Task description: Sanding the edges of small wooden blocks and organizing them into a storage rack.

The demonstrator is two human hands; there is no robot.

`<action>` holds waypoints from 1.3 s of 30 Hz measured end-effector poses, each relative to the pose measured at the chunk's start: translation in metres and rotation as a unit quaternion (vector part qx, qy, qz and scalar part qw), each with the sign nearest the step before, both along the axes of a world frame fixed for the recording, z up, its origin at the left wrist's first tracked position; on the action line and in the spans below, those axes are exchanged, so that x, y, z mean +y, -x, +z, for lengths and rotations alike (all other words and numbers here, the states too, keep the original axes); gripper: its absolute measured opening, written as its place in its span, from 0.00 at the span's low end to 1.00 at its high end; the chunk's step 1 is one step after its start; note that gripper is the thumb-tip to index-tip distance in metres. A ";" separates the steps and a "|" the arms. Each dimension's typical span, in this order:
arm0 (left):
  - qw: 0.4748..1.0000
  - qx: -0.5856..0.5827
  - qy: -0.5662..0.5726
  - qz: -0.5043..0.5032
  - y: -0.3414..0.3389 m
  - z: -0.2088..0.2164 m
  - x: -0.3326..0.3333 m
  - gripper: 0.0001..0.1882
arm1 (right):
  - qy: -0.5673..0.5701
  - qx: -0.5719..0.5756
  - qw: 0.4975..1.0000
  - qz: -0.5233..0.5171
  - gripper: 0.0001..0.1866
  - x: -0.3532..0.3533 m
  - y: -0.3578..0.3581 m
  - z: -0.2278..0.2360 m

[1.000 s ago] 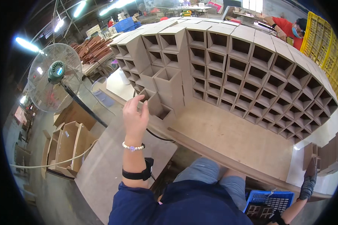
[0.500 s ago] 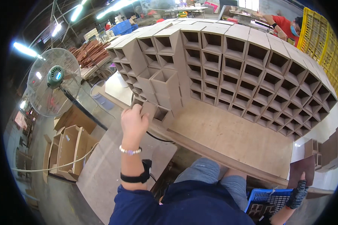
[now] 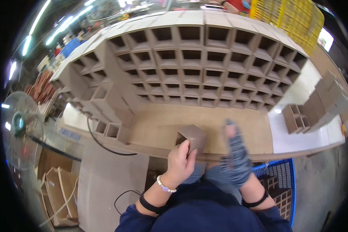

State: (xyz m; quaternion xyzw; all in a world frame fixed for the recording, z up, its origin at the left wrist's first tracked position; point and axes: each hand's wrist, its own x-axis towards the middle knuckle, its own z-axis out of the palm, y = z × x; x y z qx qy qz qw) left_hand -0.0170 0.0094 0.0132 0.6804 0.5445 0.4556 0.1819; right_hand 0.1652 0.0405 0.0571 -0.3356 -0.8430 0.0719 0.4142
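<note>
Above the front edge of the workbench, my left hand [image 3: 180, 162] is closed on a small brown square box [image 3: 197, 138], its thumb and fingers gripping the near side. The box is tilted, with its hollow side facing left. To its right, my right hand [image 3: 236, 160], in a grey fingerless glove, is apart from the box. Its fingers stretch forward over the board, somewhat blurred, and I see nothing in them. Beyond both hands rises a wall of stacked brown boxes [image 3: 183, 63], their hollow sides facing me.
A lower stack of boxes [image 3: 104, 94] stands at the left of the wooden board [image 3: 162, 116]. More boxes [image 3: 317, 100] sit at the right on a white surface. A blue crate [image 3: 292, 189] with boxes is below right. A fan [image 3: 19, 121] and yellow crates [image 3: 286, 19] stand farther off.
My left hand has left the stack at the left and now grips a box. My right hand has come inward from above the blue crate; the brown piece it held is out of it.
</note>
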 end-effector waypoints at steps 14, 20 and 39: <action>0.995 0.040 -0.075 -0.051 -0.021 -0.018 0.007 0.13 | -0.012 -0.122 0.992 0.035 0.18 0.015 0.028 -0.025; 0.999 0.034 -0.008 -0.030 -0.022 -0.012 0.004 0.14 | 0.000 -0.194 0.973 -0.127 0.18 0.054 0.019 -0.036; 0.999 -0.018 -0.001 -0.045 -0.018 -0.012 0.004 0.10 | 0.108 -0.302 0.928 -0.192 0.19 0.076 -0.006 -0.056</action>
